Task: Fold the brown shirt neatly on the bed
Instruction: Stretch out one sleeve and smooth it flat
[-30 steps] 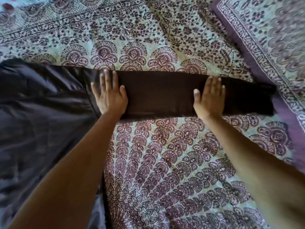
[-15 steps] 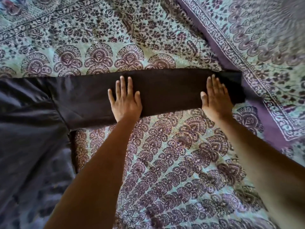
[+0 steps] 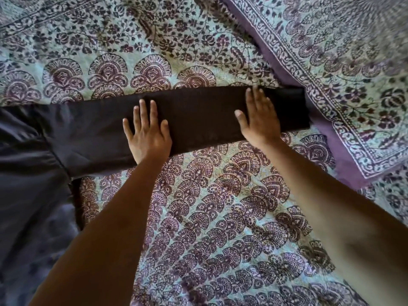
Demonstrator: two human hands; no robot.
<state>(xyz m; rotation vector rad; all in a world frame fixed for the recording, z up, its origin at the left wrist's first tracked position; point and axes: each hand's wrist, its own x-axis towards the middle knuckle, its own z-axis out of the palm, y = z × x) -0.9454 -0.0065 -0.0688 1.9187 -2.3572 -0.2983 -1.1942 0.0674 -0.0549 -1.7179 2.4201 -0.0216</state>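
Two bare forearms reach out over a quilted bedspread point(image 3: 220, 206), pale green and printed with maroon scalloped fan shapes. At the left lies the body of the brown shirt point(image 3: 26, 173), smooth and slightly glossy with soft creases. Its sleeve point(image 3: 203, 120) stretches rightward as a long flat band, darker and matte. The left hand point(image 3: 148, 135) lies flat on the sleeve's middle, fingers straight and spread. The right hand point(image 3: 258, 118) lies flat near the cuff end, fingers straight and close together. Beyond, a purple-edged cloth point(image 3: 331, 62) with a floral print meets the cuff.
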